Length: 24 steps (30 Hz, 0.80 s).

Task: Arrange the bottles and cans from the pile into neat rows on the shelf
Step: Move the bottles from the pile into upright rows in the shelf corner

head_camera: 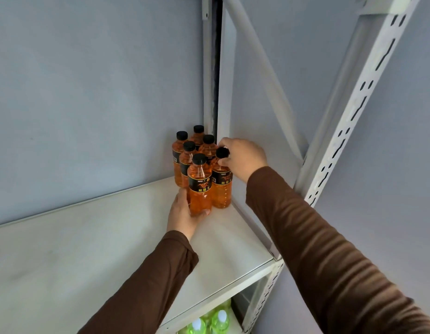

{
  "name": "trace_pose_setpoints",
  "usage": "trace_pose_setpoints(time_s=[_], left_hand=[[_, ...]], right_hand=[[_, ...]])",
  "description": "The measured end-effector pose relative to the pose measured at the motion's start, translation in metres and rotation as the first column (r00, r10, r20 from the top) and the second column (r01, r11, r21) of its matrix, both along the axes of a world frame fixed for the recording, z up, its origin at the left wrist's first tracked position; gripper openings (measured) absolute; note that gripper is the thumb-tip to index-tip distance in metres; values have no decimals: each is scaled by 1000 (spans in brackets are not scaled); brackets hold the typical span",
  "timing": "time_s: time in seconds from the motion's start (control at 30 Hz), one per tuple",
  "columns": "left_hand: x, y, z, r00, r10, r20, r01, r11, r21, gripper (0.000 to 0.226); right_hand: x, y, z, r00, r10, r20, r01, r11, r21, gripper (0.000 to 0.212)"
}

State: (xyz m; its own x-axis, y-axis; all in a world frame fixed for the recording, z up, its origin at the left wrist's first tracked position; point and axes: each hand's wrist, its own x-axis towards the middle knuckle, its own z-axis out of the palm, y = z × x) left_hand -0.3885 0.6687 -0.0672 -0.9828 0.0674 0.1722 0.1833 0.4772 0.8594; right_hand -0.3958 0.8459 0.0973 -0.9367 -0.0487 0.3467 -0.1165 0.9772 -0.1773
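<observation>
My left hand (185,213) gripped the front-left orange bottle (200,186) low around its base; my right hand (242,157) pinched the black cap (222,152) of the front-right orange bottle (221,186). Both stood upright, side by side and apparently touching, in the shelf (88,249) board's rear right corner, directly ahead of four upright bottles (192,150) in two rows. In my judgement, seating both called for a short push straight back.

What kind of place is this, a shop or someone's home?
Probably a stockroom or shop storage corner, though I can't be sure. A bare metal shelf on slotted uprights holds identical orange drink bottles in rows, with green bottles on the level below.
</observation>
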Motion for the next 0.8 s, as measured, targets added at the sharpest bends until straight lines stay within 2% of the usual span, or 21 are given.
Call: trace_pose_setpoints(time_s=[0.1,0.23,0.8], left_hand=[[-2,0,-1,1000,-1,-4,1,999,-50,78],[-4,0,-1,1000,-5,-7,4,998,-68,80],[-8,6,-1,1000,27,2,-27,1000,-10,84]], right_hand=[[-2,-3,6,999,44,25,-46,994,103,39],[-4,-4,1,998,35,-52,-28,991,133,33],[-13,-4,-3,999,18,-44,-15,997,78,35]])
